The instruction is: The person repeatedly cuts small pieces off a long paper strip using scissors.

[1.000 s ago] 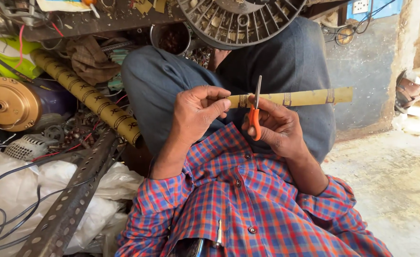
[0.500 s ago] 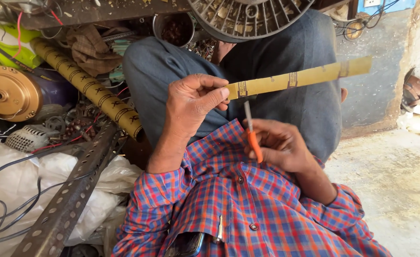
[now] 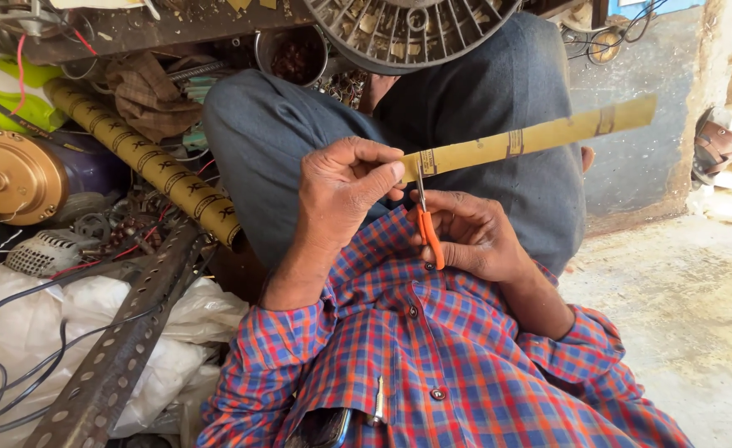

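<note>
Head view shows me the two hands working close above the lap, with blue trousers (image 3: 300,141) just behind them and a checked shirt (image 3: 432,365) below. To the right I see open room: a bare concrete floor (image 3: 681,307) and a grey wall (image 3: 640,166), and the far end of the long yellow strip (image 3: 540,137) points freely into that space, slightly upward. To the left the room is narrow, because a perforated metal angle bar (image 3: 125,348), a patterned yellow tube (image 3: 158,174), a golden round motor part (image 3: 13,176) and white bags (image 3: 26,323) with black cables (image 3: 1,398) lie crowded there. Above, a round grey fan grille (image 3: 407,33) hangs near the knees. The left hand (image 3: 341,195) has its grip pressed together, thumb against forefinger, pinching the near end of the strip. The right hand (image 3: 474,236) has its grip curled around the orange handles of small scissors (image 3: 426,220); the blades point up and touch the strip just beside the left thumb. How far the blades are apart I cannot tell, they look nearly together.
</note>
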